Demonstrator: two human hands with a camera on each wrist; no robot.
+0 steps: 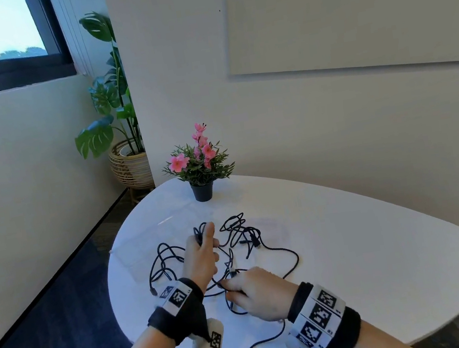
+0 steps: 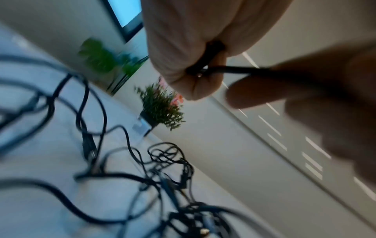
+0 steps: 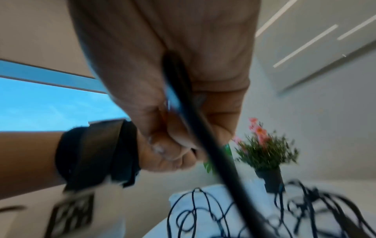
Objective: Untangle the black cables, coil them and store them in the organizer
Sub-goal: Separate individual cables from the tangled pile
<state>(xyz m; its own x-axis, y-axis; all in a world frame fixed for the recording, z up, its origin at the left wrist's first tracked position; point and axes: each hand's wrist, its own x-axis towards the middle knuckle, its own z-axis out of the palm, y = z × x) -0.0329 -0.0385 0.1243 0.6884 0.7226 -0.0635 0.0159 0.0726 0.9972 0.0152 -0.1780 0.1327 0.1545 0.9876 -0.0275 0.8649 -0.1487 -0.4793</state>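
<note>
A tangle of black cables lies spread over the middle of the white table. My left hand is raised a little over the tangle's left part. In the left wrist view its curled fingers grip a black cable. My right hand is nearer the front edge and pinches another strand of black cable. The right wrist view shows that cable running through the closed hand. A faint see-through box outline shows left of the tangle; I cannot tell what it is.
A small black pot of pink flowers stands at the table's far edge behind the cables. A tall green plant in a woven basket is on the floor by the wall. One cable trails off the front edge.
</note>
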